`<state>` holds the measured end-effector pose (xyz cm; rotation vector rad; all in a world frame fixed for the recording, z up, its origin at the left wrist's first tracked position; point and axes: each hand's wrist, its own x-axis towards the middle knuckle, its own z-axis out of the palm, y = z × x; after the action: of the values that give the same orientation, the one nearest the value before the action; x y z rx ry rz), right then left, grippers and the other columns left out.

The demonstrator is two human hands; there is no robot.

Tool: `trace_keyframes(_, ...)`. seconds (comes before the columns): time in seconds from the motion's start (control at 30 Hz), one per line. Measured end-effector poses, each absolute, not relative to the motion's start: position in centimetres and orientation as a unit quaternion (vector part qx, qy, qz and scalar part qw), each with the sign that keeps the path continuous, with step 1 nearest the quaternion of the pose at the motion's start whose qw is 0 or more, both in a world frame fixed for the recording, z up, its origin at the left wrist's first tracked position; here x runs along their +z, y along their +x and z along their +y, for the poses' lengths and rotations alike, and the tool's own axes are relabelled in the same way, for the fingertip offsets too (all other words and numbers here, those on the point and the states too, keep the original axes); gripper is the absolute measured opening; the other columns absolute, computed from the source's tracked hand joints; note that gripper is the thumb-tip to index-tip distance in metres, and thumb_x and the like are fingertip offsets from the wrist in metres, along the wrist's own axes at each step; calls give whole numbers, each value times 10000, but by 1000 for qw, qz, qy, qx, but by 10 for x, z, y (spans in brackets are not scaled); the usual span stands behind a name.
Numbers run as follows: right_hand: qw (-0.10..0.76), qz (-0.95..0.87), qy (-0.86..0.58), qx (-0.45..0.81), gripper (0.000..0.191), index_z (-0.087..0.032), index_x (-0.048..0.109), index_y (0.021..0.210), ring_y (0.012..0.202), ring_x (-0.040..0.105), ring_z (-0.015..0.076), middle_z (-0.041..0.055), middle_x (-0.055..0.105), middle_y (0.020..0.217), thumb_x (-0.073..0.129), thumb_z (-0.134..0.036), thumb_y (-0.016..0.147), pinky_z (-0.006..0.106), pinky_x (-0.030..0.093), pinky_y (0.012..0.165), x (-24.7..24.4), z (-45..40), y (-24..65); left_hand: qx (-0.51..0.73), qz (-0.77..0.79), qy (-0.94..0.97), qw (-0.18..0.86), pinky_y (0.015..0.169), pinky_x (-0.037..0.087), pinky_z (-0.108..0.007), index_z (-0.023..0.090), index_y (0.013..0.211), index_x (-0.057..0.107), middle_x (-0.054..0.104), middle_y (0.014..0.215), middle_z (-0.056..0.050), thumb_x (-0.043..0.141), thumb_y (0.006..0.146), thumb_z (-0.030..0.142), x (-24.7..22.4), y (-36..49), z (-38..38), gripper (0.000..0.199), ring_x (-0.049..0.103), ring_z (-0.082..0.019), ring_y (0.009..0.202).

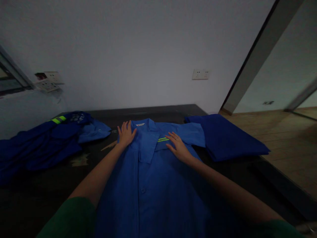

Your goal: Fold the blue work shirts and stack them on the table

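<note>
A blue work shirt [158,185] lies spread front side up on a dark table, its collar toward the wall. One short sleeve [194,132] stretches out to the right. My left hand [125,134] rests with spread fingers at the shirt's left shoulder, beside the collar [148,127]. My right hand [178,147] lies with fingers apart on the right chest, next to a yellow-green reflective strip [162,139]. Neither hand grips the cloth. The shirt's lower end runs out of view at the bottom.
A heap of dark blue clothing [49,142] with a reflective band lies on the left, a lighter blue piece [94,130] beside it. Folded dark blue cloth [232,138] sits on the right of the table [148,111]. Behind stands a wall with a socket plate [200,74].
</note>
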<state>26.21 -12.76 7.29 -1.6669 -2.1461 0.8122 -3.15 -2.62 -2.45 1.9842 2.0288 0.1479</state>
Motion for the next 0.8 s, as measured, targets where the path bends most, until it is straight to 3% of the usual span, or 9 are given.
trace_keyframes(0.1, 190, -711, -584, 343, 327, -249, 638, 1179, 1227, 536, 229, 89, 583, 1315, 499, -363, 905, 446, 407, 1056, 134, -194, 299, 105, 636, 746, 166, 1173, 85, -516, 192, 1410, 406, 414, 1466, -129, 355, 952, 415, 10, 22, -29, 512, 319, -267, 1386)
trace_keyframes(0.2, 196, -605, -681, 363, 246, -278, 703, 956, 969, 659, 225, 70, 701, 1035, 542, -427, 846, 363, 526, 880, 187, -271, 340, 86, 525, 807, 258, 1102, 292, -456, 212, 1339, 483, 520, 1363, -107, 423, 933, 373, 45, 96, -40, 440, 449, -260, 1279)
trace_keyframes(0.3, 149, -481, -794, 342, 292, -296, 689, 714, 657, 656, 228, 57, 691, 707, 575, -562, 758, 329, 545, 609, 216, -346, 376, 55, 408, 861, 298, 1030, 368, -438, 200, 1364, 453, 514, 1361, -122, 525, 876, 344, 68, 172, -66, 515, 468, -291, 1246)
trace_keyframes(0.37, 97, -402, -838, 356, 379, -301, 668, 611, 551, 631, 232, 61, 658, 587, 545, -638, 733, 334, 524, 524, 221, -389, 389, 58, 365, 884, 286, 1022, 369, -437, 189, 1400, 406, 489, 1376, -137, 578, 832, 300, 74, 215, -87, 603, 450, -306, 1250)
trace_keyframes(0.47, 59, -332, -847, 410, 370, -334, 719, 701, 645, 685, 269, 78, 722, 707, 555, -665, 707, 365, 557, 578, 213, -435, 389, 77, 362, 893, 256, 1003, 378, -431, 166, 1424, 366, 478, 1365, -155, 575, 801, 179, 71, 262, -113, 657, 444, -306, 1238)
trace_keyframes(0.57, 137, -328, -833, 423, 372, -336, 716, 930, 870, 699, 287, 84, 740, 965, 580, -619, 731, 394, 578, 724, 196, -458, 370, 92, 408, 874, 248, 998, 378, -454, 171, 1399, 395, 470, 1352, -169, 550, 809, 131, 64, 292, -123, 611, 433, -312, 1247)
trace_keyframes(0.67, 217, -336, -817, 415, 376, -282, 674, 970, 930, 683, 271, 101, 719, 1022, 543, -585, 790, 390, 567, 805, 187, -466, 348, 109, 470, 809, 336, 1000, 379, -481, 201, 1302, 505, 485, 1347, -164, 571, 822, 145, 59, 310, -116, 488, 445, -322, 1253)
trace_keyframes(0.8, 234, -352, -801, 422, 332, -272, 629, 988, 895, 678, 247, 99, 705, 998, 487, -535, 842, 353, 571, 775, 200, -464, 334, 128, 520, 725, 434, 954, 431, -436, 156, 1106, 644, 630, 1165, -159, 535, 849, 105, 57, 316, -83, 284, 572, -290, 1124)
